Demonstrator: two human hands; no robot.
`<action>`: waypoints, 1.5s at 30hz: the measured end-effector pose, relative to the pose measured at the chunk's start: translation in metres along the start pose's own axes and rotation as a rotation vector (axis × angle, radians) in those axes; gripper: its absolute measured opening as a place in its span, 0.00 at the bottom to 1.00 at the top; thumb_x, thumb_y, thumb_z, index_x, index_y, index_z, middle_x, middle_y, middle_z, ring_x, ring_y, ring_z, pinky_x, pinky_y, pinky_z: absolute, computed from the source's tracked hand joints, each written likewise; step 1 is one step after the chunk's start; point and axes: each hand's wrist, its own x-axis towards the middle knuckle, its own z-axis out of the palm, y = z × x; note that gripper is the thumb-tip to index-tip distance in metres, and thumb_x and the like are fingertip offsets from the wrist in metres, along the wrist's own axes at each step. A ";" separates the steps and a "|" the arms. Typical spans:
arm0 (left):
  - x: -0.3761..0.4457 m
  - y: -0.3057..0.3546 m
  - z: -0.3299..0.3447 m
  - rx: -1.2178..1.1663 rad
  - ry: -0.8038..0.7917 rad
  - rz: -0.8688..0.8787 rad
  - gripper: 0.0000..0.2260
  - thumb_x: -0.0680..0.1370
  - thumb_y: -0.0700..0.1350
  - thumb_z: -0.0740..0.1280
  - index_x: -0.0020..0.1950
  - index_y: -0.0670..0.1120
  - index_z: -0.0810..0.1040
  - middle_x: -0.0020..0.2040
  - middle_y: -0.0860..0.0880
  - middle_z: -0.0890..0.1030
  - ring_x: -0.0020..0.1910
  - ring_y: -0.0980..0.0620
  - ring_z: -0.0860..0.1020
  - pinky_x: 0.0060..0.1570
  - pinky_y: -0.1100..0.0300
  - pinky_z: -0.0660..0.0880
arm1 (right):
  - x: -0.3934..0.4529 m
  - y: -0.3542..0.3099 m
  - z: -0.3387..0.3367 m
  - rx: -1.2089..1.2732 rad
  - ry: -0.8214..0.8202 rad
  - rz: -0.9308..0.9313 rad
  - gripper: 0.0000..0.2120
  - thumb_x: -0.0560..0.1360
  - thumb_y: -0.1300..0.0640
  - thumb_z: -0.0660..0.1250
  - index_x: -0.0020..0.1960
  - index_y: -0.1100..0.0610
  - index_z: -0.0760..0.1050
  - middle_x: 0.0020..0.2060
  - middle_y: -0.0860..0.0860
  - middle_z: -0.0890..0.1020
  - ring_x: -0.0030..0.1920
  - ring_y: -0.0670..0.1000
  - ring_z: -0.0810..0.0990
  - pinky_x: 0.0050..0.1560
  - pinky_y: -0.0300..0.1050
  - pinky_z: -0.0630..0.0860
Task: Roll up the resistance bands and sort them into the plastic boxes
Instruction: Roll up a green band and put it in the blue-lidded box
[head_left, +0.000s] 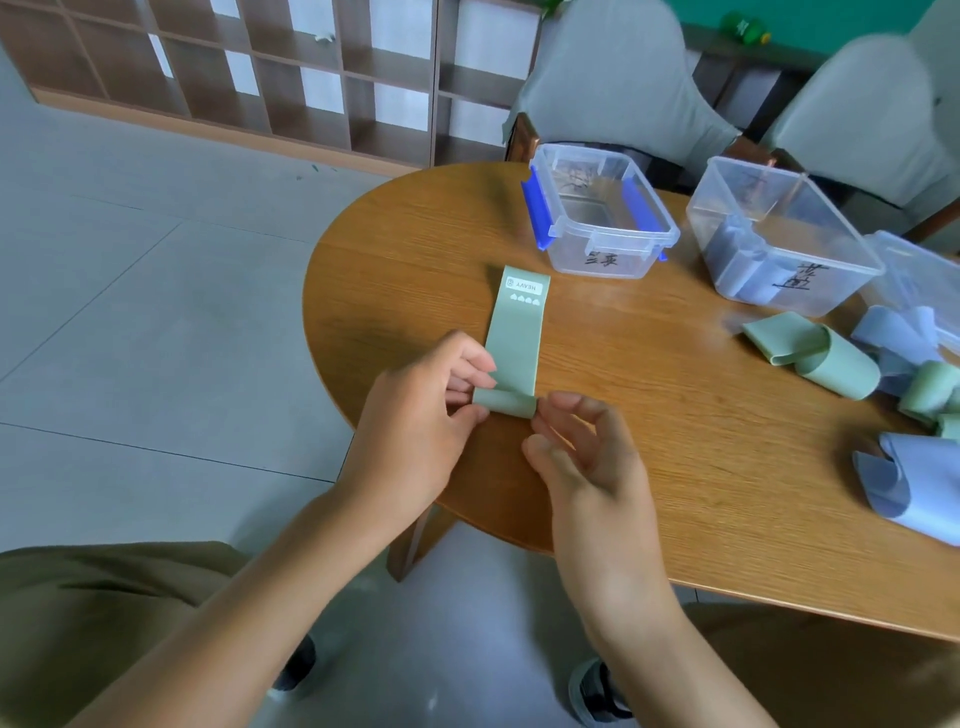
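Head view: nearest the camera, two bare forearms reach over olive-clad knees to the rounded edge of a wood-grain bench (675, 467). The left hand (421, 415) pinches the left end of a small roll begun at the near end of a matte sage-green band (514, 343), thumb below and fingertips on top; the right hand (576, 447) has its fingers loosely curled, and its forefinger tip touches the roll's right end, with no firm grip on it that can be seen. The rest of that band lies flat on the bench, a smooth rubbery strip running away from the person, with a pale label reading HEAVY (upside down from here) at its far end. To the right, near the bench's edge, loose bands lie in soft loops: a pale blue band (893, 483) nearest, then a heap of green bands (815, 353) and blue ones beyond. Farther back stand clear plastic boxes with handwritten marks: the blue-clipped box (597, 218) just past the band's label, and the second box (779, 239) to its right, holding rolled blue bands. Behind them are two grey upholstered chairs (613, 78) and an open wooden cubby shelf (260, 67) on a grey tiled floor.
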 end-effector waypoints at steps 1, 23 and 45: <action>-0.001 0.000 0.001 -0.006 0.009 -0.004 0.14 0.73 0.34 0.75 0.51 0.50 0.79 0.46 0.59 0.83 0.48 0.64 0.81 0.51 0.64 0.80 | -0.001 0.001 0.001 -0.012 -0.005 -0.005 0.13 0.79 0.66 0.65 0.59 0.51 0.74 0.56 0.43 0.82 0.57 0.35 0.80 0.63 0.41 0.76; -0.011 0.006 -0.001 0.061 -0.022 0.029 0.12 0.73 0.37 0.75 0.48 0.50 0.77 0.45 0.58 0.84 0.44 0.62 0.83 0.47 0.57 0.82 | -0.009 0.027 -0.007 -0.825 -0.034 -0.488 0.21 0.79 0.59 0.62 0.71 0.55 0.73 0.68 0.50 0.73 0.68 0.49 0.72 0.69 0.38 0.67; -0.020 0.002 0.002 0.611 0.051 0.277 0.11 0.76 0.45 0.70 0.57 0.44 0.83 0.63 0.49 0.81 0.64 0.44 0.75 0.49 0.50 0.81 | 0.029 0.017 -0.003 -1.025 -0.091 -0.533 0.25 0.75 0.58 0.49 0.67 0.58 0.75 0.64 0.55 0.77 0.62 0.59 0.73 0.62 0.56 0.73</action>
